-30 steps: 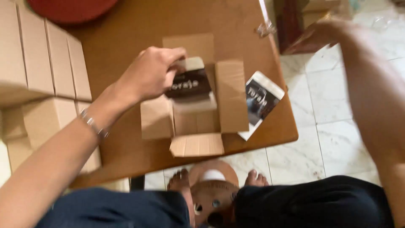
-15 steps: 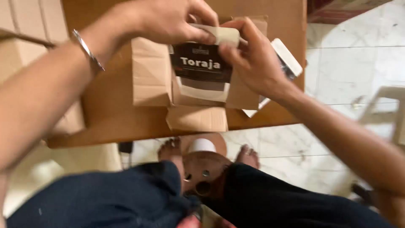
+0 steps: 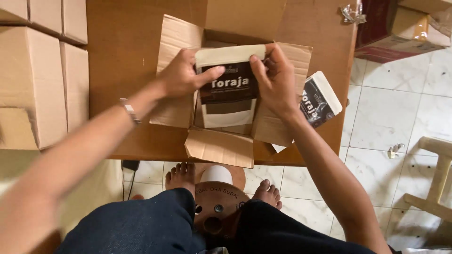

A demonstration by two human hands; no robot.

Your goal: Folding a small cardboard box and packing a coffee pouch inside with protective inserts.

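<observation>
A small open cardboard box (image 3: 221, 146) sits on a brown wooden table (image 3: 122, 56), its flaps spread out. Both my hands hold a flat pouch (image 3: 229, 94) with a cream top, a black label and a brown and cream lower part, standing in the box mouth. My left hand (image 3: 181, 75) grips its upper left edge with the thumb across the label. My right hand (image 3: 275, 77) pinches the upper right edge. A second pouch (image 3: 320, 99) of the same kind lies on the table just right of the box.
Stacked closed cardboard boxes (image 3: 33, 75) fill the left side of the table. A round wooden stool (image 3: 216, 200) stands between my bare feet on the white tiled floor. A red carton (image 3: 400, 28) sits on the floor at upper right; a pale plastic stool (image 3: 435, 178) is at right.
My right hand came in from the far right and took hold of the pouch along with the left. The pouch now stands more upright in the box mouth.
</observation>
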